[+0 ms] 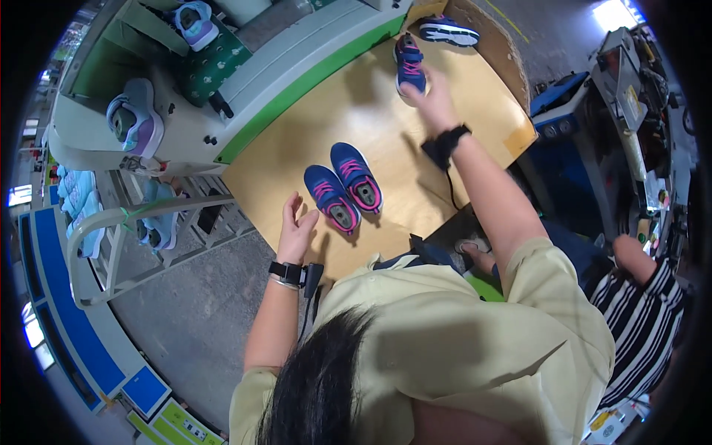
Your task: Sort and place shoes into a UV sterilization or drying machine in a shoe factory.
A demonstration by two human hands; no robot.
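Observation:
My right hand (pixel 436 100) is reached out to the far right of the tabletop. Its fingers and thumb close round the near end of a navy sneaker (pixel 410 63) with pink laces. Some of the fingers are hidden. Two matching sneakers, a left one (pixel 324 189) and a right one (pixel 354 170), stand side by side mid-table, toes pointing away from me. Just left of that pair is my left hand (pixel 298 228), open and empty with its fingers apart. Another navy sneaker (pixel 447 32) lies on its side at the far corner, white sole showing.
A cardboard side (pixel 495 55) borders the wooden table (pixel 297 141) at far right. Beyond its green edge (pixel 311 81), a machine carries a pale blue and purple shoe (pixel 136 120). Left is a metal rack (pixel 96 237) with shoes. A person in a striped top (pixel 641 334) is close on the right.

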